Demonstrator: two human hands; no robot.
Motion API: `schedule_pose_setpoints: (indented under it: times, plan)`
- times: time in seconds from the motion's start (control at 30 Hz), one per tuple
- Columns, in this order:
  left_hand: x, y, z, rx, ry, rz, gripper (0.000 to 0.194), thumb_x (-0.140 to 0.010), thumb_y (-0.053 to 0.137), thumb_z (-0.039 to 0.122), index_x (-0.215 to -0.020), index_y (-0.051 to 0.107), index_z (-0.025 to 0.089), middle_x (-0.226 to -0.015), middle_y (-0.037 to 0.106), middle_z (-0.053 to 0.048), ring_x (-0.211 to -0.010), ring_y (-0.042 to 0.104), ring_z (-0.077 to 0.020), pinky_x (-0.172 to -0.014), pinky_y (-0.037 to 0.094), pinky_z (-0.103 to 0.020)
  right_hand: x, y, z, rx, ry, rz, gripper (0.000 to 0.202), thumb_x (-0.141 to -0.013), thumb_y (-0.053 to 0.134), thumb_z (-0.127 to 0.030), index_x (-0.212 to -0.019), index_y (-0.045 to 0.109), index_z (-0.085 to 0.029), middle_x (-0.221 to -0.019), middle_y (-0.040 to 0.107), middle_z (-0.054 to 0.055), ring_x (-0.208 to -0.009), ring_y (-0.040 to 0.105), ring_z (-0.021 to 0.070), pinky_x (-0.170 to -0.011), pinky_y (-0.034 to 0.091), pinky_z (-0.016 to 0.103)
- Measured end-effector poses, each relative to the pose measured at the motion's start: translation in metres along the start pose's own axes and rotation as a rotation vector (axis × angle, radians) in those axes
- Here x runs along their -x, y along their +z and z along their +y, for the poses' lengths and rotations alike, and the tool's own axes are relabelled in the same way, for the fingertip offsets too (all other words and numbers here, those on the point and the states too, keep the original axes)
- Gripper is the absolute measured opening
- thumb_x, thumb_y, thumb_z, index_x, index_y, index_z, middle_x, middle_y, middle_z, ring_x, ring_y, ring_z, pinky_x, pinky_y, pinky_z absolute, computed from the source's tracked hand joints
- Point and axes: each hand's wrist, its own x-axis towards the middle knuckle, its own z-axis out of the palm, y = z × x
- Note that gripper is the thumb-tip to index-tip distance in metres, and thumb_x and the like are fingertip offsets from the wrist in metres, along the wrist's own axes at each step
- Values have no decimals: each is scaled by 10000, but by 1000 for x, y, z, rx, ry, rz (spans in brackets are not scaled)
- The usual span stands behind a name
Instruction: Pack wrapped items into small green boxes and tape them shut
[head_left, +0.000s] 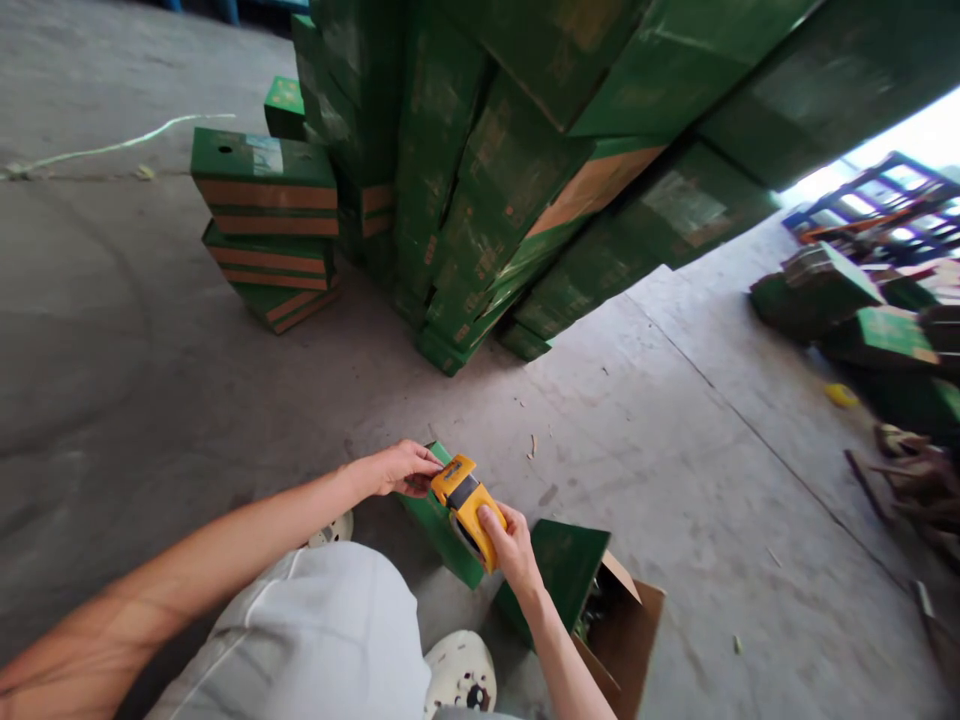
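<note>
A yellow tape dispenser [463, 492] with a dark band across it is gripped in my right hand [511, 545], thumb on top. My left hand [409, 468] is at the dispenser's front end, its fingertips pinched together; what lies between them, if anything, is too small to make out. Under both hands is a green cardboard box [450, 545], partly covered by the dispenser. To the right, below my right forearm, stands another green box [566, 565] with brown flaps open and something dark green inside.
Tall stacks of green cartons [480, 200] rise ahead. A shorter stack [264, 200] stands at left. Cartons [862, 310] lie in a heap at far right, with a blue rack [877, 205] behind. White shoes [461, 672] are beside the boxes on the concrete floor [675, 480].
</note>
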Motion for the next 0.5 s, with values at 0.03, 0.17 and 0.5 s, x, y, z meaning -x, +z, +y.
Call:
schedule_pose_setpoints:
  times: [0.03,0.17,0.5]
  plan:
    - [-1,-1,0,-24,12,21,531,-475,996,473,-826,741,166,-764,735,-11,-725,679,-160,-742,538,-309,0,0,-2,1,4,-11,656,-774,651,-807,-740,599,-154,-577,446,-29,-542,335,100,-505,255,245]
    - [-6,-5,1,-201,177,122,481,-527,948,526,-750,733,158,-682,703,-1,-653,647,-150,-644,505,-276,-2,1,-14,7,51,-82,649,-773,659,-791,-794,641,-143,-611,509,-17,-557,392,109,-515,305,243]
    - [-18,-43,14,-359,348,234,306,-609,851,417,-727,750,153,-643,693,-8,-572,600,-123,-576,483,-249,5,-10,-33,113,196,-224,617,-801,659,-776,-841,665,-161,-608,601,-7,-514,546,145,-474,420,242]
